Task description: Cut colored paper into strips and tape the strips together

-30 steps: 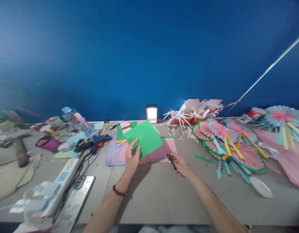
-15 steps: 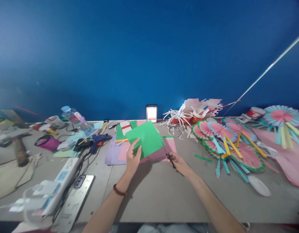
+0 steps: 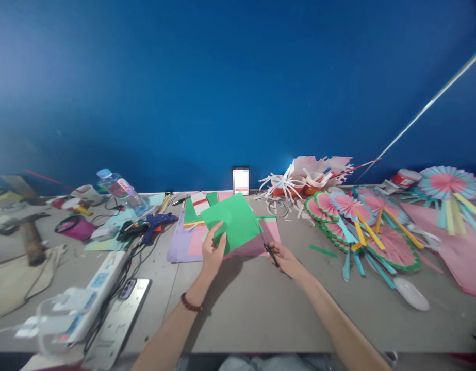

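My left hand pinches the near corner of a green paper sheet and holds it tilted above the grey table. My right hand is closed around black-handled scissors, whose blades reach the sheet's right edge. Under the sheet lie pink paper and a lilac sheet. A beaded bracelet is on my left wrist.
Pleated pink-and-green paper fans with coloured strips fill the right side. Cups with white paper strips stand at the back. Left: a blue glue gun, a water bottle, a power strip, a phone, a hammer.
The green sheet has shifted slightly in my left hand, and the scissors have crept a little further along its right edge. Otherwise the scene is the same.
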`<state>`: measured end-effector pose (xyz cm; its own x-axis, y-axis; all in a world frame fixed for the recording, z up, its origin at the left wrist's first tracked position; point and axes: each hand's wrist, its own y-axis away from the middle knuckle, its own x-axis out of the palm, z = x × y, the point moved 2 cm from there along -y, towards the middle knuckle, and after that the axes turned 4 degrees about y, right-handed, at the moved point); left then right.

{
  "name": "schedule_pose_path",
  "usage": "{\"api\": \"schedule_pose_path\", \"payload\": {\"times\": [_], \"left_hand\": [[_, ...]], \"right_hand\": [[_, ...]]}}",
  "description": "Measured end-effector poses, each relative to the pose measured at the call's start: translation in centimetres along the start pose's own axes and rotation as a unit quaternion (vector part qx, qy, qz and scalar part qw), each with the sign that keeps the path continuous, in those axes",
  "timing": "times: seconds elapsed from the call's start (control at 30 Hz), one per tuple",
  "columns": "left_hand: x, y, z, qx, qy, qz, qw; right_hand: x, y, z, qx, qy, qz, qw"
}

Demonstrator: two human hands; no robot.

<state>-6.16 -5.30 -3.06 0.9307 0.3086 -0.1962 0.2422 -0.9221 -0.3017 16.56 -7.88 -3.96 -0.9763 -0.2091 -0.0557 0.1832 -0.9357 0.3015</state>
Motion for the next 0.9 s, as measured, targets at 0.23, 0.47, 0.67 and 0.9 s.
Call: {"api": "schedule_pose_path", "payload": {"times": [0.23, 0.47, 0.67, 0.9], "left_hand": [[0.03, 0.02, -0.28, 0.000, 0.008, 0.002, 1.000], [-0.01, 0.04, -0.21, 0.007, 0.009, 0.001, 1.000], [0.00, -0.02, 0.03, 0.007, 0.003, -0.005, 1.000], [0.00, -0.01, 0.07, 0.006, 0.007, -0.002, 1.000]], "right_hand": [[-0.06, 0.22, 0.30, 0.002, 0.002, -0.006, 1.000], [-0.01, 0.15, 0.11, 0.006, 0.004, -0.002, 1.000], [-0.02, 0.26, 0.22, 0.008, -0.001, -0.005, 1.000], [-0.05, 0.54, 0.35, 0.018, 0.004, -0.005, 1.000]]}}
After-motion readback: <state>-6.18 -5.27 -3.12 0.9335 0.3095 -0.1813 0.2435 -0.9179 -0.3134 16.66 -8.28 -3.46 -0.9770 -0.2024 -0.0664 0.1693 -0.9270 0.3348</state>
